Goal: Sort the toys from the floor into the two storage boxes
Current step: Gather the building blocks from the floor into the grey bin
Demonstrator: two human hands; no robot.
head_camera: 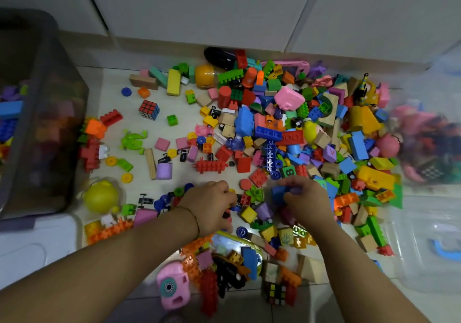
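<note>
Two hands work the near edge of the pile [274, 128]. The left hand [212, 205] has its wrist bent and knuckles up, fingers curled down among small pieces. The view is too cluttered to tell whether it has hold of one. The right hand [308, 201] clutches a blue block [278, 193], with something purple, perhaps a second piece, tucked under the thumb. A green piece [254, 193] lies between the hands. The dark box [37, 148] stands at the far left with blocks inside, and the clear box [429, 93] at the far right holds pink toys. Both boxes are well apart from the hands. The pile runs up to the wall [224, 10]. Floor shows only left of the pile, where a cube [149, 109] and a frog [133, 140] lie scattered.
</note>
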